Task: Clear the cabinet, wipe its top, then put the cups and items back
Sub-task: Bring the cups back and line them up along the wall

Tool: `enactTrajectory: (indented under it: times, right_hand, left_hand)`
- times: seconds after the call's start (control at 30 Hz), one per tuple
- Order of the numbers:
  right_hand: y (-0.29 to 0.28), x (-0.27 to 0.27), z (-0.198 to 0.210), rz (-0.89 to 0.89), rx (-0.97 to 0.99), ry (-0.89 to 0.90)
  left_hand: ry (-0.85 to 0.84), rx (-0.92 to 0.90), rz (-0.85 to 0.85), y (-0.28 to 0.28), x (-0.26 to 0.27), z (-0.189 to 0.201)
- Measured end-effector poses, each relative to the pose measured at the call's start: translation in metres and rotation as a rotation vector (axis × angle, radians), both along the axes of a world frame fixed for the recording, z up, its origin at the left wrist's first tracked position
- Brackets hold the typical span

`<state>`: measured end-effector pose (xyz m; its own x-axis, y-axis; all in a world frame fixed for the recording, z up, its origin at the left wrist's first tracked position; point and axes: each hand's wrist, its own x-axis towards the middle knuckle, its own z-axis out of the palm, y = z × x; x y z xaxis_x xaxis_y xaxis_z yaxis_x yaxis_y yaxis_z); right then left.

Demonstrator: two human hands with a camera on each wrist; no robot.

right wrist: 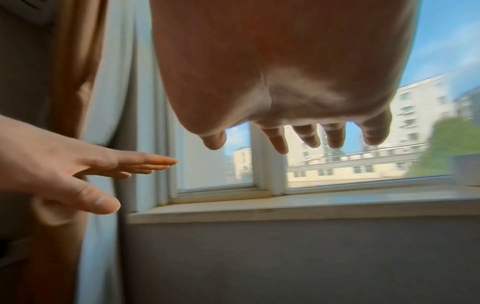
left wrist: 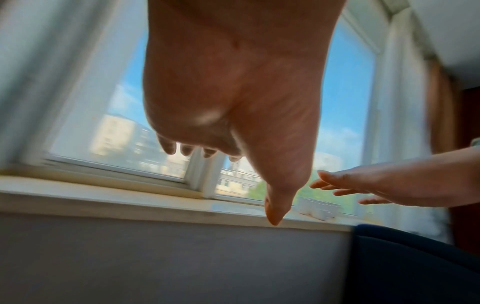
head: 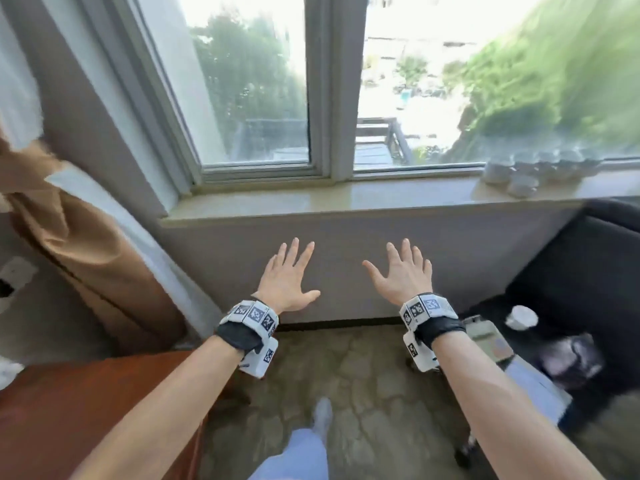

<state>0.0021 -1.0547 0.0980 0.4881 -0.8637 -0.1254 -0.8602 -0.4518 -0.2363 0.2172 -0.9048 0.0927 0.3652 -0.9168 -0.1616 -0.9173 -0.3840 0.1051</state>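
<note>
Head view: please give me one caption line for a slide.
Both hands, left hand and right hand, open and empty before the windowsill, white cups grouped at its right end.

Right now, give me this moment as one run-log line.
left hand: open, empty | right hand: open, empty | cups: grouped on windowsill, right end | cabinet: not in view | head view blurred
</note>
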Motion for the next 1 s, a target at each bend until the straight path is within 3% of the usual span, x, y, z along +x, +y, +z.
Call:
enactTrajectory:
  times: [0.23,0.53,0.8,1.0]
  right_hand:
    - [-0.127,-0.117,-0.013,-0.358,0.044,0.059]
    - [-0.270,-0.166,-0.012,-0.628,0.027,0.029]
    - [-0.366,-0.219,-0.030,-0.697,0.037,-0.014]
    - [-0.463,-0.246,-0.054,-0.640,0.089,-0.062]
  left_hand:
    - [0.062,0.045,-0.332,-0.203,-0.054,-0.030]
    - [0.105,0.035,-0.557,-0.416,-0.092,-0.037]
    - [0.185,0.034,-0.644,-0.546,-0.162,-0.037]
    - [0.161,0.027,-0.590,-0.626,-0.208,-0.054]
